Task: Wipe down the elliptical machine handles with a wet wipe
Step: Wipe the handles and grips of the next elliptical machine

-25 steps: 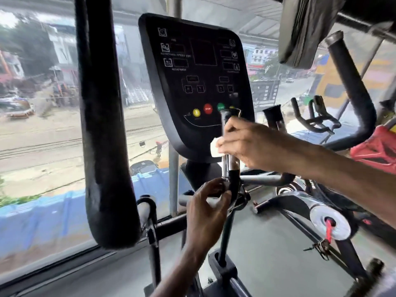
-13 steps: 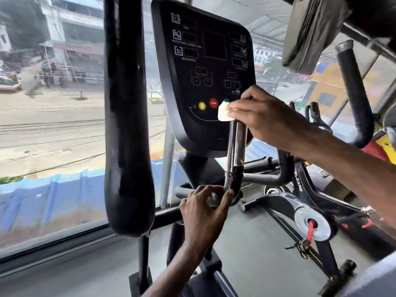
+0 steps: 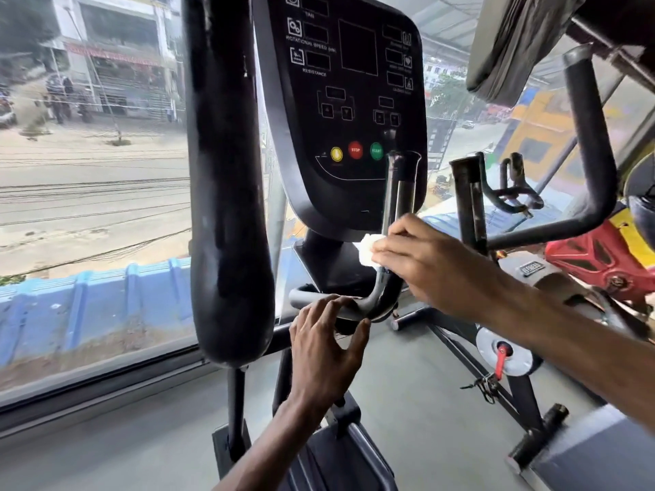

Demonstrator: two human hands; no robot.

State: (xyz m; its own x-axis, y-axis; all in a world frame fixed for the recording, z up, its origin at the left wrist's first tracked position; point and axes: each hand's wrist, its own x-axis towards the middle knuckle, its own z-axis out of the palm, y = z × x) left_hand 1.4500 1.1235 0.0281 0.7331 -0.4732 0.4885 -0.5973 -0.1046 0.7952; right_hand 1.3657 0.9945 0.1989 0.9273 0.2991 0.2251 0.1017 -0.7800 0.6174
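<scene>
A short upright handle [image 3: 398,196] with metal sensor strips rises in front of the black console [image 3: 351,111]. My right hand [image 3: 429,264] grips the low part of this handle with a white wet wipe [image 3: 367,250] pressed against it. My left hand [image 3: 328,343] is curled around the bend of the handle bar [image 3: 375,303] just below, thumb underneath and fingers on top. A thick black padded moving handle [image 3: 227,178] hangs at the left, close to the camera.
A second short handle [image 3: 468,203] stands to the right of the console. The right moving handle [image 3: 588,143] curves at the far right. An exercise bike with a red part [image 3: 599,260] stands behind it. A large window [image 3: 92,171] runs along the left.
My right hand has slid the wipe down the upright handle from its top end to near its bend. My left hand has stayed at the bend, its fingers looser.
</scene>
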